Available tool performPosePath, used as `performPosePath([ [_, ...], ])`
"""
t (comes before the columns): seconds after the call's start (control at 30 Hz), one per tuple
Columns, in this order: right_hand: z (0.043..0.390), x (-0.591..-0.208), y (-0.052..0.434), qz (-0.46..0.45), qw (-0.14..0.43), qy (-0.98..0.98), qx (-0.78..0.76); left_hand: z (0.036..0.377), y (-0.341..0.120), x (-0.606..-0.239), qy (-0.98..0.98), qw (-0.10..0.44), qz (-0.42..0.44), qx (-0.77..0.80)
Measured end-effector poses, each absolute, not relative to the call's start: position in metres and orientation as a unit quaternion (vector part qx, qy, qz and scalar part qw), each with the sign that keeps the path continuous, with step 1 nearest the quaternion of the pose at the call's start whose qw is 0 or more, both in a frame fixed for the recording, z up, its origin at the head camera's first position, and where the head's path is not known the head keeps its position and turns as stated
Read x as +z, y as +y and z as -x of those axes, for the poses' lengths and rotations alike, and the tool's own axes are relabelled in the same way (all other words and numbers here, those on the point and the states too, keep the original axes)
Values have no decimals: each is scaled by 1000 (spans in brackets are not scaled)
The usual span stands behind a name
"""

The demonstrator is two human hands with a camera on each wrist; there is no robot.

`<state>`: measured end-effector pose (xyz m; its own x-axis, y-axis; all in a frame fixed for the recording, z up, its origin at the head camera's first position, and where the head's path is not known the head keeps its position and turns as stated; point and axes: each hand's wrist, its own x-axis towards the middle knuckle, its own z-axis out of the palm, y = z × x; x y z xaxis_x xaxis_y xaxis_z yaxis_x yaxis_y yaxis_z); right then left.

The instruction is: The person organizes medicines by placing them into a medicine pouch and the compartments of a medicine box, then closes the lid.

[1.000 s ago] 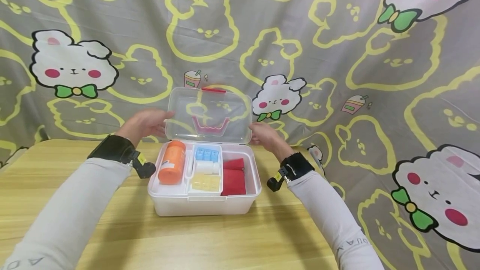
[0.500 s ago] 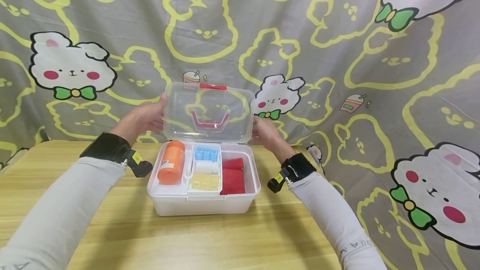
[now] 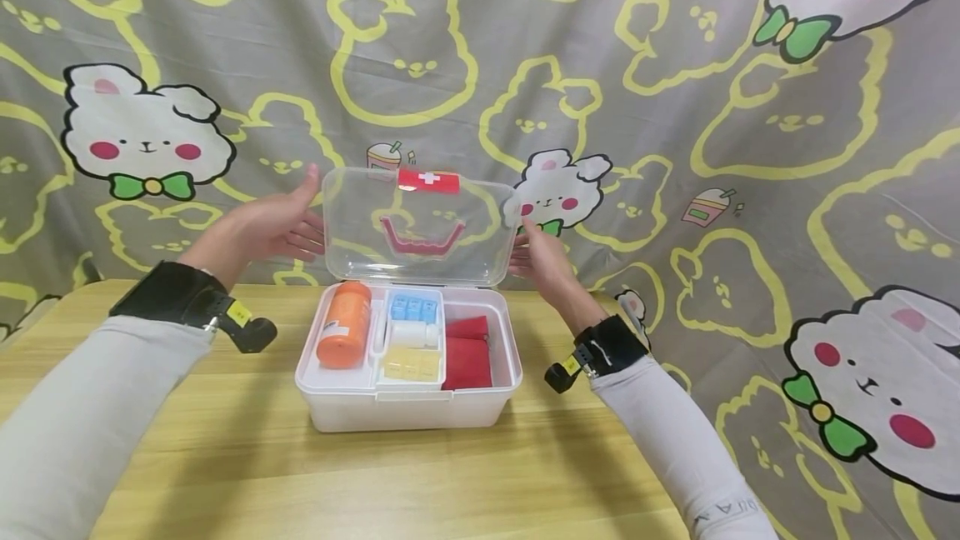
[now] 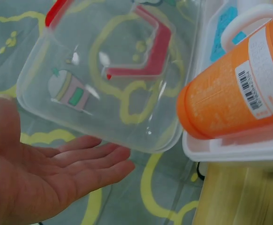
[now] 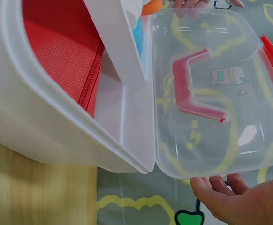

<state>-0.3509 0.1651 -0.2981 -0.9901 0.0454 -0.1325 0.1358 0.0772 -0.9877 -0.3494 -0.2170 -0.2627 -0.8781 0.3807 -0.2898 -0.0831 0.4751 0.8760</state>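
Note:
A white plastic first-aid box [image 3: 408, 413] stands on the table, its clear lid [image 3: 360, 223] raised and tilted back at the rear. The lid bears a pink-red handle [image 3: 423, 248] and a red latch [image 3: 428, 182] with a white cross. Just off the lid's left edge, my left hand [image 3: 273, 227] has its fingers stretched out and thumb up, holding nothing; the left wrist view [image 4: 56, 173] shows its palm. At the right edge is my right hand [image 3: 546, 261], fingers extended, with fingertips right by the rim in the right wrist view.
Inside the box are an orange bottle [image 3: 345, 327], a blue compartment case [image 3: 414, 308], a small white bottle [image 3: 412, 334], a yellow compartment case [image 3: 411, 363] and a red zipped pouch [image 3: 468, 363]. A patterned curtain [image 3: 300, 40] hangs behind the wooden table [image 3: 360, 490].
The lid has tilted farther back, and its red latch now shows its cross. My left hand has moved left, away from the lid; my right hand's fingers have straightened at the right edge.

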Motion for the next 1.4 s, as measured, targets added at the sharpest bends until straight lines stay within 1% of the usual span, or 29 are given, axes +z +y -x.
performPosePath([
  [0.1, 344, -294, 167, -50, 30, 737, -673, 344, -222, -258, 838, 238, -108, 479],
  [0.2, 336, -291, 167, -16, 22, 754, -657, 337, -225, -252, 855, 241, -110, 446],
  [0.33, 325, -287, 166, 34, -7, 776, -629, 329, -224, -248, 876, 240, -106, 405],
  [0.47, 316, -285, 165, 54, -32, 789, -611, 322, -226, -244, 878, 244, -118, 394],
  [0.53, 311, -284, 165, 60, -54, 802, -592, 320, -228, -243, 876, 250, -124, 392],
  [0.6, 306, -282, 166, 64, -86, 819, -564, 318, -229, -242, 876, 257, -129, 387],
  [0.73, 294, -280, 165, 93, -179, 847, -492, 315, -230, -241, 876, 269, -132, 378],
  [0.9, 278, -281, 155, 173, -304, 854, -387, 312, -230, -240, 879, 274, -134, 367],
  [1.0, 269, -285, 145, 221, -347, 853, -323, 310, -231, -240, 880, 282, -141, 356],
  [1.1, 260, -290, 135, 269, -359, 852, -271, 307, -233, -240, 878, 291, -147, 351],
  [1.23, 251, -296, 125, 330, -361, 844, -220, 305, -234, -238, 874, 299, -151, 351],
  [1.4, 245, -304, 116, 379, -362, 835, -165, 301, -233, -236, 877, 306, -169, 329],
])
